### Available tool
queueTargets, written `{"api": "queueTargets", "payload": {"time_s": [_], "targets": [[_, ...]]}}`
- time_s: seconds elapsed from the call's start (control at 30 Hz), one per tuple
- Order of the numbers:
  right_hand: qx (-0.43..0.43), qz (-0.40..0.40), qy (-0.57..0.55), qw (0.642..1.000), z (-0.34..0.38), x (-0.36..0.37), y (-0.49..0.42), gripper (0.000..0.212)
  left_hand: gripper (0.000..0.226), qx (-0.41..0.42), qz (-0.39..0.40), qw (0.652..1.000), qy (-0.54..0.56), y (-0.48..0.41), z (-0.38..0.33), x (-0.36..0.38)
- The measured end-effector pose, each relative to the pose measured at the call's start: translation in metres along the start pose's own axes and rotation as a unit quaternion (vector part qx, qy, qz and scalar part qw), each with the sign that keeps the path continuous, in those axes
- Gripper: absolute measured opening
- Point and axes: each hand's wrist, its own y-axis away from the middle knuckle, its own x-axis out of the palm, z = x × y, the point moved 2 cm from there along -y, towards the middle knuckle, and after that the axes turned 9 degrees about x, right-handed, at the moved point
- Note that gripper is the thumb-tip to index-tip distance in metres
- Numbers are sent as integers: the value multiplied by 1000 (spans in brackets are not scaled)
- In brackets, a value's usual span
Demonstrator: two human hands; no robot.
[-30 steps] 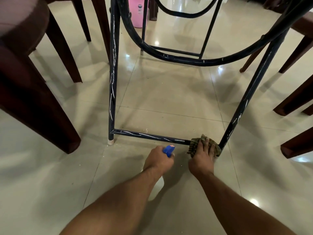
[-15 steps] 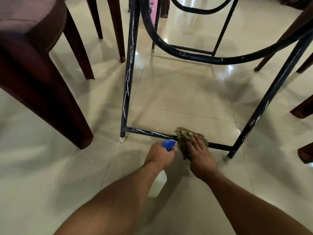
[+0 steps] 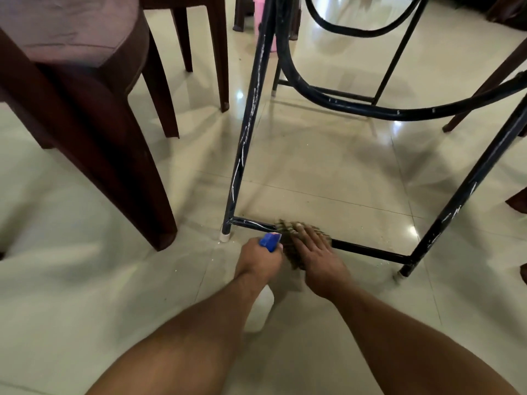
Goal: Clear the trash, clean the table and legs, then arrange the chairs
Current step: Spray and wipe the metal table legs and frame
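**Cloth on the low bar, bottle in the other hand**

Head camera: you're down at floor level in front of the black metal table frame (image 3: 399,114). Your right hand (image 3: 316,258) lies flat on a checked cloth (image 3: 286,226), fingers stretched out and pressing it onto the low crossbar (image 3: 370,252) between the two near legs. The cloth drapes over the bar towards its left end, and its edges are blurred. Just beside it, your left hand (image 3: 258,260) is curled round the neck of a spray bottle (image 3: 270,241). The blue nozzle pokes out past your knuckles and the white body shows under your wrist. The scratched left leg (image 3: 245,138) ends in a white foot cap. A dark brown chair (image 3: 85,109) stands to your left on the glossy tiled floor (image 3: 313,166), and a pink bin (image 3: 260,12) peeks in far behind.
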Motion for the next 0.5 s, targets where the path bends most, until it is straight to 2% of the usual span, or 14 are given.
{"api": "queueTargets", "payload": {"time_s": [0.07, 0.13, 0.2, 0.27, 0.33, 0.4, 0.43, 0.47, 0.5], "targets": [[174, -35, -9, 984, -22, 6, 9, 91, 24, -15, -5, 1000, 4, -2, 3, -12], [357, -39, -59, 931, -25, 5, 13, 80, 26, -15, -17, 1000, -14, -4, 2, -22], [405, -27, -91, 909, -2, 6, 3, 72, 25, -26, -23, 999, -4, -7, 3, -34], [330, -19, -63, 942, 29, 8, -8, 73, 27, -42, -24, 999, 23, -9, 3, -41], [151, -18, -33, 988, 65, 9, -18, 79, 29, -35, -30, 999, 18, -11, 1, -47], [-41, 9, -10, 999, 89, 1, -24, 82, 25, -22, -36, 999, 12, -11, -1, -51], [-99, 25, 10, 995, 93, 0, -27, 82, 22, -18, -38, 999, 15, -11, -1, -53], [-114, 29, 27, 993, 88, 0, -28, 84, 20, -15, -40, 999, 17, -10, -1, -55], [-88, 17, 26, 996, 81, 3, -28, 85, 22, -18, -38, 999, 18, -10, 0, -59]]}}
